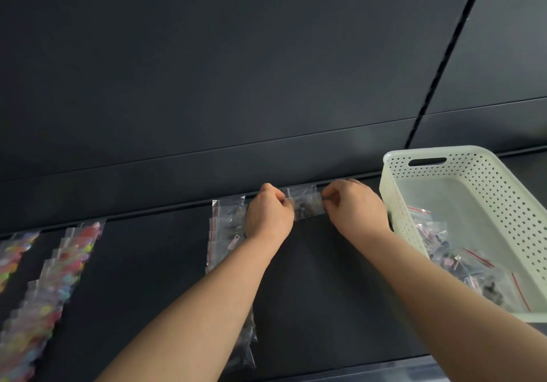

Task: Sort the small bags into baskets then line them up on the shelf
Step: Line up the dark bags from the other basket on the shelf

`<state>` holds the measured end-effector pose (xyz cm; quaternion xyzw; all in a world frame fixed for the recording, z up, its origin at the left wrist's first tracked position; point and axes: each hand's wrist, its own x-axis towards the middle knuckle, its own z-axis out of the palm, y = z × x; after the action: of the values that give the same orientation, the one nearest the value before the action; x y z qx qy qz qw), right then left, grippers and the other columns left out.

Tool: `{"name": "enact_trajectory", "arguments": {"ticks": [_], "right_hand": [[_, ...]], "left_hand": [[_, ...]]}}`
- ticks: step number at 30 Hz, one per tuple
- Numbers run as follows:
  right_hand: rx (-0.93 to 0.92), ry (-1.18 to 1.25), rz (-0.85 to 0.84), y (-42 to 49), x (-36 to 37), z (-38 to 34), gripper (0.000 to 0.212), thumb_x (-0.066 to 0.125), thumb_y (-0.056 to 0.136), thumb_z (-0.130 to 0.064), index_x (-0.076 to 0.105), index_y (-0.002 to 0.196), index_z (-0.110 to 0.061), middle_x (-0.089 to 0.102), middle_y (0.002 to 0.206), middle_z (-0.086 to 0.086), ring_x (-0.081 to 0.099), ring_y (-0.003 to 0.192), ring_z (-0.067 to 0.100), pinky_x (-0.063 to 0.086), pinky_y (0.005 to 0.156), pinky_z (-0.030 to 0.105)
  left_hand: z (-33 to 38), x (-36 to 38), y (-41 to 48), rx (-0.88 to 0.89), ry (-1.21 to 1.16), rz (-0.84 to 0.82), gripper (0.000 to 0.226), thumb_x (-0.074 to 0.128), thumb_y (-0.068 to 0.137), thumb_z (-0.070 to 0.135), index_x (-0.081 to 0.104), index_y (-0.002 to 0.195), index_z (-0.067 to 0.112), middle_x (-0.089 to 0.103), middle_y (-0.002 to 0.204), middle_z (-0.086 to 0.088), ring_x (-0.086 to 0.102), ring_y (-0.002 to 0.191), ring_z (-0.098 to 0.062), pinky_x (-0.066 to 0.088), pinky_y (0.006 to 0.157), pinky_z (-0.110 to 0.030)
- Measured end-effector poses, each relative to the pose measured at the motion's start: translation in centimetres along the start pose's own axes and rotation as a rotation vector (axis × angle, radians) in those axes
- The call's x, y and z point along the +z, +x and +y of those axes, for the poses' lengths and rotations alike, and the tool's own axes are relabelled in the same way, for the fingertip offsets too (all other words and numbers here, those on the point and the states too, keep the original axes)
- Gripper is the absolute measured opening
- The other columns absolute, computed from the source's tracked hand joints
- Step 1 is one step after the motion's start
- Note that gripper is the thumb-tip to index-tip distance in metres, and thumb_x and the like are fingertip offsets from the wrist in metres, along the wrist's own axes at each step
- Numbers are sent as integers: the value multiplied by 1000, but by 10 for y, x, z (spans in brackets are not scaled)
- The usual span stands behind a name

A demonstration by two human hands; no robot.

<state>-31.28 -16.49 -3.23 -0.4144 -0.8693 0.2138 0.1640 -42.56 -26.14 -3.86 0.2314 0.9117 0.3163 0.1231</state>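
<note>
A small clear bag [306, 204] with dark pieces inside lies at the back of the dark shelf [325, 278], against the rear wall. My left hand [268, 214] pinches its left edge and my right hand [353, 207] pinches its right edge. Just left of my left hand a row of similar clear bags [226, 225] runs toward the front, partly hidden under my left forearm. A white perforated basket [473, 204] stands at the right, with several more clear bags [461, 263] in it.
Two rows of bags holding colourful pieces [68, 263] run front to back on the left part of the shelf. A dark panel wall [236, 86] rises behind the shelf. Bare shelf shows between my forearms.
</note>
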Motion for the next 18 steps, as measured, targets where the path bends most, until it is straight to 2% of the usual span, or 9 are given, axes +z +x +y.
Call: {"name": "enact_trajectory", "arguments": {"ticks": [3,5,10,12,14,16,18], "right_hand": [[-143,-222,95,-8,-30,2,22,50,91,-22,68,102,-29,63,100,-4,54,101,22,42,66,30],[-161,-289,148,-13,-48,11,23,50,92,-21,68,103,-30,63,99,-4,54,100,22,37,62,29],[-113,-328,166,-28,-84,49,23,49,94,-24,66,106,-33,64,103,-7,53,103,18,34,63,28],[-81,-316,163,-36,-99,69,21,52,94,-25,66,108,-34,64,109,-9,55,105,16,39,67,27],[-50,-317,171,-42,-112,91,20,53,95,-25,66,108,-33,65,109,-9,57,103,16,46,70,29],[-18,-315,168,-47,-124,111,21,52,95,-22,67,107,-31,65,109,-9,58,103,17,48,73,30],[33,-322,163,-53,-134,129,22,51,95,-22,66,107,-32,64,109,-10,56,104,15,48,71,30]], "left_hand": [[15,-12,-9,53,20,-24,5,56,92,28,61,95,27,68,99,7,63,95,-21,53,78,-34],[29,-16,-19,99,23,-47,6,57,91,28,62,94,28,68,97,10,63,94,-18,52,76,-32],[70,-9,-50,248,-8,-114,3,62,91,31,61,94,32,67,92,15,63,89,-12,52,74,-30],[89,1,-62,305,-14,-155,4,63,91,31,61,93,34,66,90,16,63,87,-10,52,72,-29],[108,12,-72,374,-6,-178,6,65,89,29,63,93,33,66,88,16,63,87,-9,54,76,-31],[125,22,-82,467,50,-200,8,65,88,26,66,93,32,67,89,15,64,90,-10,54,81,-34],[141,32,-93,582,170,-244,12,64,90,26,69,99,31,69,96,14,64,93,-10,52,79,-29]]}}
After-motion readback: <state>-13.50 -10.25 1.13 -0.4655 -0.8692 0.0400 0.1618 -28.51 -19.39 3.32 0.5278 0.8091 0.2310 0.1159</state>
